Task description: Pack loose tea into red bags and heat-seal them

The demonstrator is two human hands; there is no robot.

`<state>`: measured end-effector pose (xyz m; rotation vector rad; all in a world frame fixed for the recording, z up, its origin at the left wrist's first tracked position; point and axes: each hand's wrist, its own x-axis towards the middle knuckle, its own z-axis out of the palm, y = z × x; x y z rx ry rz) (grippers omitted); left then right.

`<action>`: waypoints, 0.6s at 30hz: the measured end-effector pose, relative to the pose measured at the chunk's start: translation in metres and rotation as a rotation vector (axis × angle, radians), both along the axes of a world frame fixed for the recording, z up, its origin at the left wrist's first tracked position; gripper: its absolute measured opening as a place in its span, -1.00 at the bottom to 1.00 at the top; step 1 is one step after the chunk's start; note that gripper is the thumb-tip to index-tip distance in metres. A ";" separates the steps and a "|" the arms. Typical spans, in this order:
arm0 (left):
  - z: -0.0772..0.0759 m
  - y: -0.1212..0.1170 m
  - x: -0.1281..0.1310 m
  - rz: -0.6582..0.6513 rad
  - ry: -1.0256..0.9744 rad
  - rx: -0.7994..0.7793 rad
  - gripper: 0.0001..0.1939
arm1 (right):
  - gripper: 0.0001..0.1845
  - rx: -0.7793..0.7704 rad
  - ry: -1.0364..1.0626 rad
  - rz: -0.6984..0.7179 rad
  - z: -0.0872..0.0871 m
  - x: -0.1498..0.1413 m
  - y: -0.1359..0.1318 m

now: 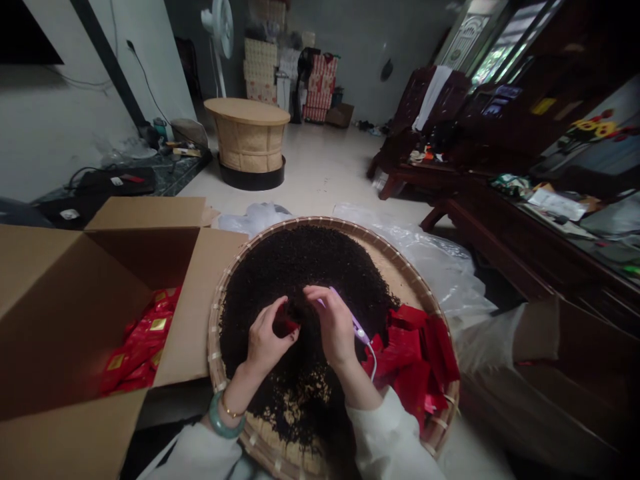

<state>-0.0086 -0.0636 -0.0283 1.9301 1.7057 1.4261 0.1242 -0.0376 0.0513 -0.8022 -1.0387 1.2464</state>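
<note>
My left hand (pixel 267 339) is closed around a small red packet (pixel 286 325), its mouth facing my other hand. Beside it, my right hand (pixel 334 325) curls its fingers over a dark clump of loose tea leaves (pixel 299 305) at the packet's mouth. A purple handheld device (pixel 358 331) with a white cord shows behind the right hand; whether that hand touches it is unclear. Both hands are above a round woven bamboo tray (pixel 218 293) spread with dark tea leaves (pixel 320 257). Flat red packets (pixel 407 347) lie in a pile at the tray's right side.
Left of the tray, an open cardboard box (pixel 187 313) contains several filled red packets (pixel 145 337). Clear plastic sheeting (pixel 435 260) lies beyond the tray. Farther off are a round woven drum-shaped stand (pixel 250 140), a white fan (pixel 220 33) and dark wooden furniture (pixel 500 233).
</note>
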 end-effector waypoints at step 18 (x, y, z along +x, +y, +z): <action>0.004 0.001 0.001 0.047 0.074 0.005 -0.42 | -0.87 0.185 -0.603 0.058 -0.015 0.015 0.001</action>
